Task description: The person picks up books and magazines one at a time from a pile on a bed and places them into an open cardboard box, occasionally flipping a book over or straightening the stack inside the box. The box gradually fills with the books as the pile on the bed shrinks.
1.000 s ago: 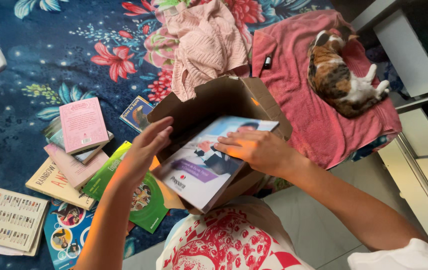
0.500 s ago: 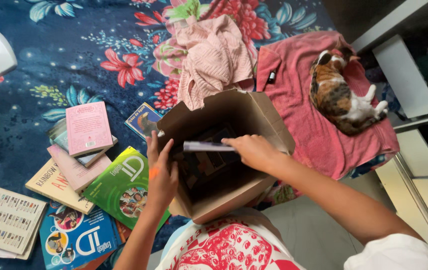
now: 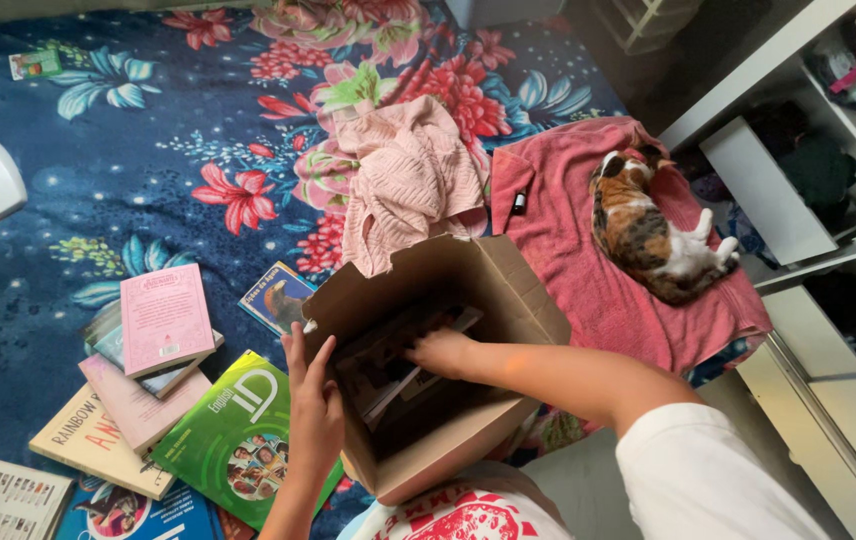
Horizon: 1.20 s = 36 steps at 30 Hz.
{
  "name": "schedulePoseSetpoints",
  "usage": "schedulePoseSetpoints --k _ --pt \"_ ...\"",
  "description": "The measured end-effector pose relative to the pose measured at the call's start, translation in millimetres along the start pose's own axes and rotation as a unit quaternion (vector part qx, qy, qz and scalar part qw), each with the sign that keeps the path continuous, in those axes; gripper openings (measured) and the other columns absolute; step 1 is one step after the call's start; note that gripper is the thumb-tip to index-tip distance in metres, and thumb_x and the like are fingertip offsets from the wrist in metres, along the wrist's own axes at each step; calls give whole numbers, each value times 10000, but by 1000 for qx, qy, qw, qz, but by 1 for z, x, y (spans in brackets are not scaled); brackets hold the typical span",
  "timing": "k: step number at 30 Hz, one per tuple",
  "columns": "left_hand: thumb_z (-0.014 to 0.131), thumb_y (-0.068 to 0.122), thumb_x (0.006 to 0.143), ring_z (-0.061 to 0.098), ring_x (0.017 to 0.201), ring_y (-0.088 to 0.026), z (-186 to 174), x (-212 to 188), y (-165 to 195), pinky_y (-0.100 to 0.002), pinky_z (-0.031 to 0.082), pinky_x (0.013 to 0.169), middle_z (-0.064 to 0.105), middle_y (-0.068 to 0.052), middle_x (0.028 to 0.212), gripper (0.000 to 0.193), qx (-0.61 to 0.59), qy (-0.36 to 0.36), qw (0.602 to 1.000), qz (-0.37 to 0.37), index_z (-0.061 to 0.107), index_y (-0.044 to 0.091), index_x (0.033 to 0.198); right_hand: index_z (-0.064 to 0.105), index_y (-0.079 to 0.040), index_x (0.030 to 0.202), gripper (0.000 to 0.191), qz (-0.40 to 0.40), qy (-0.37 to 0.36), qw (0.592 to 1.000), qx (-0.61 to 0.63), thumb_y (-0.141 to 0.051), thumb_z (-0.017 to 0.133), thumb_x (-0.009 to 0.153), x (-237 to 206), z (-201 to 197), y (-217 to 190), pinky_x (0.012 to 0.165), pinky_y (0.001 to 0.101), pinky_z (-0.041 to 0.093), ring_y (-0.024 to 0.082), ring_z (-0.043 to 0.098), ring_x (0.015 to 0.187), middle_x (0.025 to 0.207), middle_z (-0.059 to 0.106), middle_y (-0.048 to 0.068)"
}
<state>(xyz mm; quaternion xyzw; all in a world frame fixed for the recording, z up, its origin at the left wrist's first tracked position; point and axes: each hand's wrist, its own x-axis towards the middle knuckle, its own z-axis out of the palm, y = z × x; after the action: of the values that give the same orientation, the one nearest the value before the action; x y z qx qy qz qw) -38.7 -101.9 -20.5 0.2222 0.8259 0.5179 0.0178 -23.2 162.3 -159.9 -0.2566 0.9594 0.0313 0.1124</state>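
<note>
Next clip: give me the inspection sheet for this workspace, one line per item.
Surface: blue floral bedspread.
Job's things: open cardboard box; books inside.
Clutter: green book, pink book, more books beside them; pink cloth.
Hands: left hand on the box's edge; right hand inside the box on the books.
Cables: nothing seen.
Surroundings: cat lying on red towel; white shelves.

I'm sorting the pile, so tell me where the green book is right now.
In the head view the green book lies flat on the blue floral blanket, lower left, just left of the cardboard box and beside the left hand.
</note>
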Motion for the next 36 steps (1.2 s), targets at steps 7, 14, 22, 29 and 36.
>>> schedulePoseSetpoints --k 7,14,22,29,36 --pt "451 -175 797 77 1600 -374 1 1 -2 -433 183 1248 148 -177 1717 692 4 -3 1000 3 545 77 1435 305 -215 1621 671 24 -100 994 -26 -231 518 985 -5 18 -20 862 790 437 597 499 1250 1587 330 219" --pt "442 -172 800 77 1605 -366 0 -2 3 -412 234 1213 144 -173 1720 688 -3 -10 1000 -15 545 85 1431 184 -348 1642 736 122 -228 965 41 -313 497 977 9 28 -20 1029 745 343 560 320 1443 1749 64 91" --pt "438 -165 833 86 1611 -368 2 0 7 -425 233 1222 145 -160 1729 655 4 -13 1000 -20 552 91 1425 120 -372 1650 658 233 -214 946 66 -359 387 1049 35 30 -33 968 805 352 602 164 1489 1749 -39 29" --pt "454 -161 830 88 1610 -371 4 -1 7 -441 217 1237 140 -162 1730 652 17 -15 1000 -18 559 101 1418 134 -384 1642 637 231 -128 962 65 -313 360 1050 26 35 -31 851 735 452 626 166 1469 1748 -32 45" --pt "468 -165 813 99 1616 -375 6 -3 4 -451 202 1246 153 -163 1732 658 36 -12 999 -17 568 99 1408 245 -352 1644 647 166 -26 985 46 -305 434 1026 14 43 -19 827 688 501 642 219 1451 1752 41 92"
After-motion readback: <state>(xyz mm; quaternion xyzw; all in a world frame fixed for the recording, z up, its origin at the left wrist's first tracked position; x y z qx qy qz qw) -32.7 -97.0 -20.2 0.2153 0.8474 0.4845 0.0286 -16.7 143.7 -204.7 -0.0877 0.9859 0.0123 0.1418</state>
